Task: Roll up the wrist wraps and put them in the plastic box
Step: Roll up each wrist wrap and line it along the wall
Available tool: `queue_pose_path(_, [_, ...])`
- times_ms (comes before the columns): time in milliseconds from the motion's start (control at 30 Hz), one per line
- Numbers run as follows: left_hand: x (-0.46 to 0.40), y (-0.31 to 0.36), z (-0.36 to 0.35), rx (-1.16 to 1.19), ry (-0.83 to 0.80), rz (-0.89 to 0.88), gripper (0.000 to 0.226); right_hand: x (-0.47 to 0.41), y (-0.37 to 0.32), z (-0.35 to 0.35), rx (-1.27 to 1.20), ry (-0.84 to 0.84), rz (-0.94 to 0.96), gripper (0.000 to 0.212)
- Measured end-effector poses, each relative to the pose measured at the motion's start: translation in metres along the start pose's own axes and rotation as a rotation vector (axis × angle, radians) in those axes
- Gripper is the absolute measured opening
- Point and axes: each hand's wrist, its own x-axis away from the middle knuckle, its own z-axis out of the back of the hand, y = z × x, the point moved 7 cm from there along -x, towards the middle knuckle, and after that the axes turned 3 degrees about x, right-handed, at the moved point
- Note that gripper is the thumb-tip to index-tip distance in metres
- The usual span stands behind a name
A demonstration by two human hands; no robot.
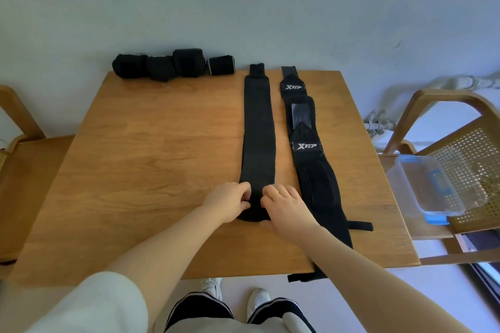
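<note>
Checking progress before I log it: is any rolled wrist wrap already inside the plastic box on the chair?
No. The plastic box holds no wrap; the rolled wraps sit at the table's far edge.

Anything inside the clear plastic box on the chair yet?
The clear plastic box with blue clips holds no wraps; only the wooden chair seat shows through it. Four rolled black wraps sit at the wooden table's far edge.

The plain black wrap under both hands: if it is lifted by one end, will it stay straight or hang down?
The plain wrap probably hangs limp: it lies flat like soft fabric. Its near end already curls under the left hand and right hand, so it likely rolls easily.
</note>
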Motion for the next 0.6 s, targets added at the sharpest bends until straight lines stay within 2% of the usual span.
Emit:
queue_pose_path(67, [-0.003, 0.0, -0.002, -0.001, -0.015, -0.008, 0.009, -0.002, 0.001, -0.002, 0.034, -0.035, 0.036, 0.045])
queue_pose_path(167, [-0.009, 0.003, -0.005, -0.001, -0.007, -0.042, 0.018, -0.013, 0.008, -0.002, -0.155, -0.155, -0.04, 0.042])
queue_pose_path(367, [-0.01, 0.004, 0.009, 0.076, 0.119, -0.041, 0.025, -0.029, 0.024, -0.002, -0.243, -0.257, -0.124, 0.041])
queue_pose_path(500, [-0.005, 0.003, 0.005, 0.062, 0.03, -0.114, 0.039, -0.036, 0.033, -0.004, -0.331, -0.339, -0.199, 0.041])
queue_pose_path(600, [-0.01, -0.002, 0.007, 0.109, 0.02, -0.096, 0.042, -0.044, 0.039, -0.011, -0.518, -0.408, -0.322, 0.039])
